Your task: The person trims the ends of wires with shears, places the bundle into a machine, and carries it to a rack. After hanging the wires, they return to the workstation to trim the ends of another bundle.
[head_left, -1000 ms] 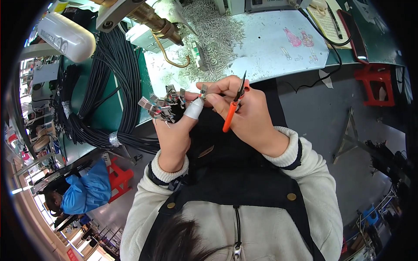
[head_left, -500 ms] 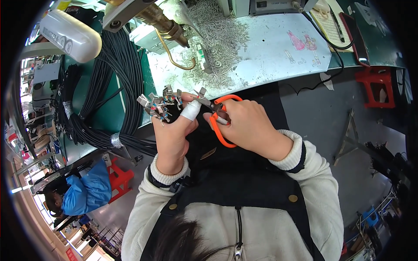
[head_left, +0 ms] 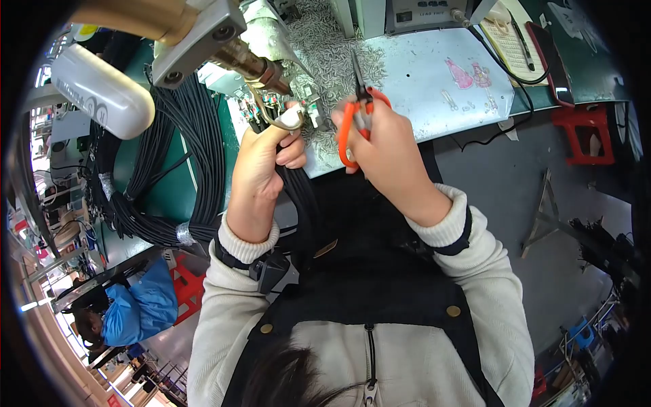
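Observation:
My left hand [head_left: 252,166] is closed round a bundle of black cables [head_left: 298,193] that hangs down over my apron. Stripped coloured wires and small metal connectors [head_left: 245,107] stick out beyond its fingers. The hand is close to a small fixture [head_left: 314,112], under the machine's metal nozzle [head_left: 277,80], and a curved brass tube partly covers its fingers. My right hand [head_left: 393,152] grips orange-handled scissors [head_left: 364,105] by the handles. Their blades point away from me, over scattered metal bits, apart from the cables.
Small metal bits [head_left: 319,34] cover much of the pale work plate [head_left: 434,88]. Coiled black cables [head_left: 196,136] lie at left. A white bottle-shaped body [head_left: 102,91] hangs there too. A control box [head_left: 424,15], notepad [head_left: 510,44] and phone [head_left: 550,64] sit behind. A red stool [head_left: 584,136] stands at right.
Both hands have moved forward, the left one with the cable ends to the fixture. The scissors have left the left fingers and turned from pointing left to pointing away.

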A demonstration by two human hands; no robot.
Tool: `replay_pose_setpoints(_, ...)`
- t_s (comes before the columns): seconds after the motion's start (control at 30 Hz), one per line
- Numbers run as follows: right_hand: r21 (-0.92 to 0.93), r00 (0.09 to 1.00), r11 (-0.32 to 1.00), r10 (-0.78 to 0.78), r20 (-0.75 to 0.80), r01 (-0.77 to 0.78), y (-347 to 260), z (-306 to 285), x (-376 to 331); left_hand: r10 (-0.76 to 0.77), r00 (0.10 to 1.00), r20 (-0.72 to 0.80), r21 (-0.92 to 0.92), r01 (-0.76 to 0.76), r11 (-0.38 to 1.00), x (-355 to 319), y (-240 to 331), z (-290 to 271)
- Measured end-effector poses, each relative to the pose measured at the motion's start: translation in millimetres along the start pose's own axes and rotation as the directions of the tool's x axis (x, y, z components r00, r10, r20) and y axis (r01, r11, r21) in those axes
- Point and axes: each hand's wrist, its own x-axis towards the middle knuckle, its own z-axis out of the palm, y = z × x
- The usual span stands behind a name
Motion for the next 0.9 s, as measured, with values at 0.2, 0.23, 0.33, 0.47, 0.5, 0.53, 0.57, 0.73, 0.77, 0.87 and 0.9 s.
replay_pose_setpoints(0.2,0.132,0.955,0.955,0.242,0.169,-0.265,-17.0,3.3,27.9,0.003,1.0,-0.027,0.073,-0.001,0.997,3.2,3.8,-2.9)
replay_pose_setpoints(0.23,0.149,0.956,0.952,0.242,0.164,-0.267,-16.4,4.2,28.3,0.006,0.999,-0.04,0.075,-0.003,0.997,3.0,4.1,-2.7)
replay_pose_setpoints(0.33,0.159,0.966,0.958,0.215,0.143,-0.237,-12.4,7.3,27.7,0.006,0.999,-0.038,0.079,-0.003,0.997,3.9,4.0,-3.9)
replay_pose_setpoints(0.47,0.131,0.985,0.98,0.136,0.105,-0.149,-5.1,11.2,26.7,0.017,1.0,-0.006,0.077,-0.017,0.997,4.8,3.6,-10.0)
replay_pose_setpoints(0.5,0.115,0.989,0.986,0.113,0.1,-0.124,-3.4,11.9,27.0,0.022,1.0,0.009,0.075,-0.023,0.997,4.9,3.5,-11.0)
replay_pose_setpoints(0.53,0.099,0.991,0.99,0.09,0.094,-0.099,-1.7,12.3,27.3,0.022,1.0,0.011,0.076,-0.023,0.997,5.1,3.1,-11.2)
replay_pose_setpoints(0.57,0.099,0.992,0.99,0.09,0.093,-0.099,-0.4,12.6,27.3,0.029,0.999,0.016,0.082,-0.03,0.996,5.1,2.7,-11.2)
replay_pose_setpoints(0.73,0.102,0.995,0.993,0.057,0.079,-0.065,0.9,13.1,26.3,0.083,0.996,0.025,0.12,-0.086,0.989,1.9,2.6,-6.6)
replay_pose_setpoints(0.77,0.094,0.997,0.994,0.043,0.07,-0.049,0.4,13.3,26.1,0.104,0.994,0.024,0.133,-0.106,0.985,1.7,2.7,-5.8)
replay_pose_setpoints(0.87,0.106,0.997,0.993,0.04,0.067,-0.047,0.0,13.4,26.5,0.107,0.994,0.023,0.109,-0.109,0.988,2.6,0.7,-7.5)
replay_pose_setpoints(0.9,0.126,0.996,0.99,0.052,0.071,-0.061,-0.2,13.3,26.4,0.109,0.994,0.023,0.097,-0.111,0.989,2.5,0.4,-7.9)
